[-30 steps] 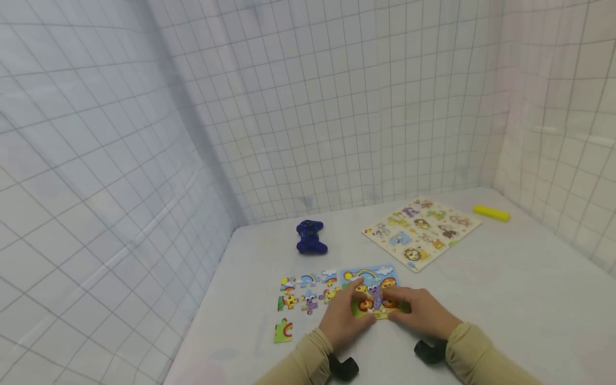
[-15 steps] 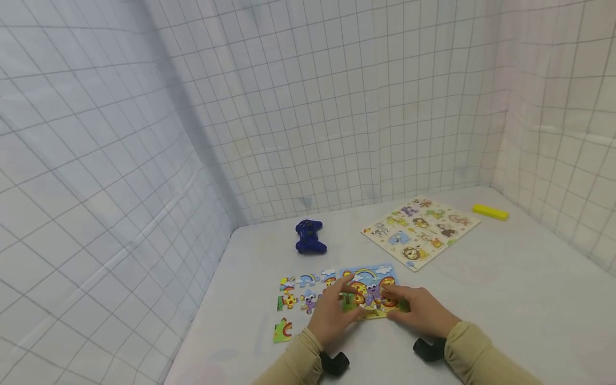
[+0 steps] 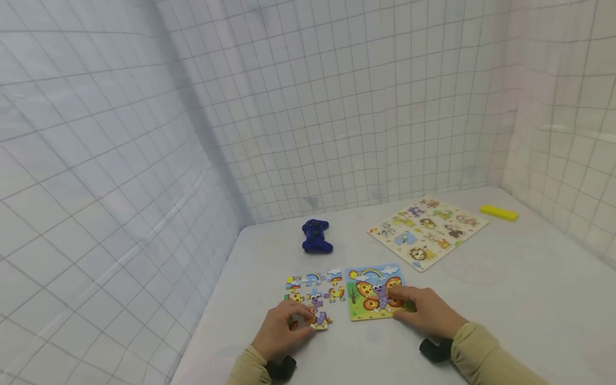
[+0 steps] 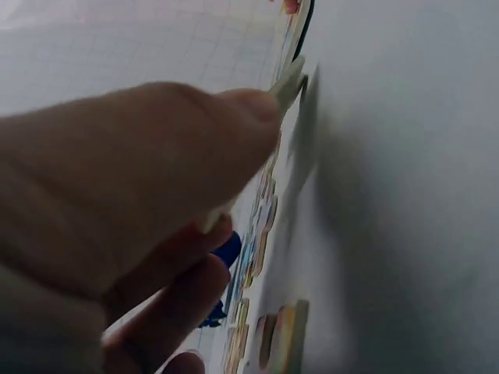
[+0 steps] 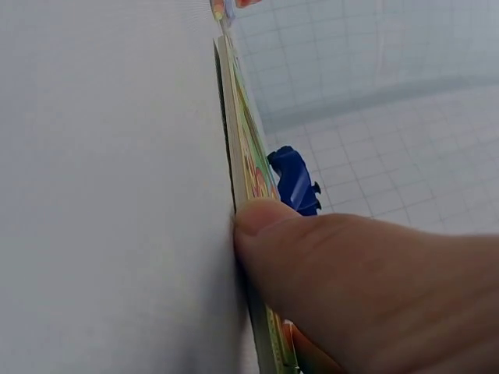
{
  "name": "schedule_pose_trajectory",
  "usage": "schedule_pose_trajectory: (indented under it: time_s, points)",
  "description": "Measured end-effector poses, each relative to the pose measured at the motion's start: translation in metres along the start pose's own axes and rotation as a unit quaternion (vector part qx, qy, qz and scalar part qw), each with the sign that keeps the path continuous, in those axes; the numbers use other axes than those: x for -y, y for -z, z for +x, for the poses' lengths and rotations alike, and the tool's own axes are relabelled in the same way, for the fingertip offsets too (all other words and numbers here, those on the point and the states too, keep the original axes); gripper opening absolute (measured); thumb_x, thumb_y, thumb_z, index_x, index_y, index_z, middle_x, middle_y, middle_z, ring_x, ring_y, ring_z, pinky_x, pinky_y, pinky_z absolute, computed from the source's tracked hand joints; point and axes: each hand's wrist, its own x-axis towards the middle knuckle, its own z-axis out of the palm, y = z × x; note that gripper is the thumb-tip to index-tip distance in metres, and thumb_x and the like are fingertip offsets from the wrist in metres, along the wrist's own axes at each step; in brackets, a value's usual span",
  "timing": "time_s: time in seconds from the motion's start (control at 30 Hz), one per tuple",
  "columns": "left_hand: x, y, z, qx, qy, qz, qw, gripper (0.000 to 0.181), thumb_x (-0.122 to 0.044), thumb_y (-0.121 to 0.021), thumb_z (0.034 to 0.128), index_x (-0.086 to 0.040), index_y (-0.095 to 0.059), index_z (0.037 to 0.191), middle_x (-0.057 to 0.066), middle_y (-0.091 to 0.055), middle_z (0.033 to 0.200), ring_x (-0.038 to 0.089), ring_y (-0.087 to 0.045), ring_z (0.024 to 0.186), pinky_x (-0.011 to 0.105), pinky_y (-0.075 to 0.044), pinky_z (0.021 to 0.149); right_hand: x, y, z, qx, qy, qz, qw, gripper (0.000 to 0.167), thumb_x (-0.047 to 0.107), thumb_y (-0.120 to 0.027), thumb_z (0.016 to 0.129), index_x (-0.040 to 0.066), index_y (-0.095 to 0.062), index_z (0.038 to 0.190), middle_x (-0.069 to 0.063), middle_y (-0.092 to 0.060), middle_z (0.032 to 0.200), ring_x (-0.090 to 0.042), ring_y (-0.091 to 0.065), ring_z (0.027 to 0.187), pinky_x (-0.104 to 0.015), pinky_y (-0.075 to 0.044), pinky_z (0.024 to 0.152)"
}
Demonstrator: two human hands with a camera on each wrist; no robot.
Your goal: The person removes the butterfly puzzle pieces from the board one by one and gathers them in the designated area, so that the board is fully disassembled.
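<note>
Near the table's front, my left hand (image 3: 281, 329) pinches a jigsaw piece (image 3: 321, 320) with purple and orange on it, held low beside the loose pieces. Its pale edge (image 4: 290, 84) sticks out past the thumb in the left wrist view. Several loose jigsaw pieces (image 3: 315, 298) lie in rows just beyond this hand, which hides part of them. To their right is a square butterfly puzzle board (image 3: 358, 311). My right hand (image 3: 430, 313) grips the board's right side, thumb (image 5: 265, 218) against its lower edge and fingers over the top.
A dark blue game controller (image 3: 315, 236) lies behind the loose pieces. Farther right sits a larger animal puzzle board (image 3: 428, 232), with a yellow bar (image 3: 499, 213) beyond its right corner. Gridded cloth walls (image 3: 337, 133) enclose the table at the back and sides.
My left hand has moved left from the butterfly board to the loose pieces, where a piece now shows in its fingers. My right hand stays at the board's right side.
</note>
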Motion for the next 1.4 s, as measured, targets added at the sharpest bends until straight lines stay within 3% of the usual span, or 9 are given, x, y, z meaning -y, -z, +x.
schedule_pose_trajectory:
  time_s: [0.17,0.4,0.67,0.77,0.87,1.0,1.13,1.3,1.4]
  points:
    - [0.004,0.008,-0.003,0.051,0.004,0.004,0.9987,0.019,-0.025,-0.088,0.0818,-0.028,-0.077,0.097,-0.018,-0.071,0.102,0.003,-0.062,0.095,0.029,-0.051,0.084,0.001,-0.001,-0.001,0.001,0.000,0.009,1.0000,0.053,0.034,-0.077,0.092,0.012,-0.064,0.139,-0.001,-0.071,0.132,-0.037,-0.058,0.133,-0.056,-0.044,0.109]
    - [0.005,0.009,-0.004,0.067,0.028,0.031,0.9969,0.018,-0.030,-0.087,0.0822,-0.034,-0.078,0.097,-0.021,-0.069,0.105,0.007,-0.057,0.096,0.041,-0.034,0.083,0.001,0.002,0.000,0.005,-0.005,0.010,0.9999,0.054,0.035,-0.077,0.092,0.012,-0.064,0.139,-0.002,-0.071,0.133,-0.038,-0.057,0.134,-0.057,-0.043,0.109]
    - [-0.015,0.000,0.001,0.007,0.031,0.018,0.9993,0.018,-0.029,-0.085,0.0862,-0.027,-0.079,0.103,-0.017,-0.069,0.107,0.008,-0.060,0.102,0.046,-0.040,0.089,0.001,0.002,0.002,0.013,-0.004,0.009,0.9999,0.056,0.036,-0.078,0.092,0.012,-0.063,0.140,-0.001,-0.071,0.131,-0.035,-0.059,0.132,-0.056,-0.044,0.109]
    - [-0.039,-0.010,0.015,0.005,0.041,-0.022,0.9989,0.026,-0.030,-0.079,0.0915,-0.016,-0.076,0.113,-0.005,-0.073,0.110,0.012,-0.066,0.102,0.040,-0.052,0.089,0.001,0.003,0.001,0.013,-0.011,0.013,0.9998,0.058,0.038,-0.079,0.090,0.012,-0.063,0.140,-0.002,-0.072,0.131,-0.036,-0.060,0.131,-0.057,-0.045,0.108]
    - [-0.065,-0.023,0.034,0.050,0.070,-0.066,0.9941,0.039,-0.035,-0.076,0.0942,-0.011,-0.069,0.124,0.004,-0.072,0.117,0.016,-0.068,0.103,0.033,-0.056,0.085,0.001,0.003,0.001,0.006,-0.018,0.016,0.9997,0.060,0.038,-0.081,0.088,0.012,-0.064,0.140,-0.003,-0.072,0.130,-0.036,-0.061,0.130,-0.057,-0.046,0.107]
    - [-0.093,-0.050,0.064,0.119,0.088,-0.074,0.9863,0.052,-0.039,-0.075,0.0940,-0.012,-0.061,0.136,0.005,-0.069,0.131,0.015,-0.067,0.112,0.031,-0.054,0.092,0.000,0.005,0.001,-0.006,-0.024,0.007,0.9997,0.060,0.036,-0.083,0.087,0.011,-0.065,0.138,-0.007,-0.072,0.130,-0.035,-0.063,0.127,-0.056,-0.048,0.105]
    - [-0.107,-0.081,0.090,0.151,0.092,-0.063,0.9822,0.063,-0.038,-0.077,0.0925,-0.015,-0.052,0.146,0.002,-0.066,0.138,0.012,-0.063,0.121,0.032,-0.052,0.100,-0.001,0.007,0.001,-0.013,-0.020,0.002,0.9997,0.058,0.033,-0.084,0.086,0.012,-0.066,0.136,-0.006,-0.074,0.126,-0.031,-0.067,0.121,-0.055,-0.051,0.102]
    - [-0.104,-0.115,0.101,0.112,0.088,-0.058,0.9880,0.065,-0.025,-0.080,0.0889,-0.015,-0.051,0.147,0.002,-0.068,0.135,0.007,-0.065,0.114,0.025,-0.052,0.096,-0.005,0.005,0.000,-0.016,0.000,0.015,0.9998,0.061,0.028,-0.084,0.086,0.011,-0.063,0.140,-0.002,-0.075,0.123,-0.022,-0.070,0.117,-0.048,-0.052,0.101]
    - [-0.103,-0.125,0.101,0.075,0.057,-0.041,0.9947,0.063,-0.018,-0.079,0.0879,-0.013,-0.053,0.145,0.002,-0.070,0.131,0.007,-0.066,0.110,0.023,-0.052,0.094,-0.009,0.007,-0.002,-0.031,0.018,0.001,0.9994,0.064,0.026,-0.084,0.086,0.013,-0.061,0.144,-0.002,-0.072,0.130,-0.022,-0.067,0.121,-0.047,-0.052,0.102]
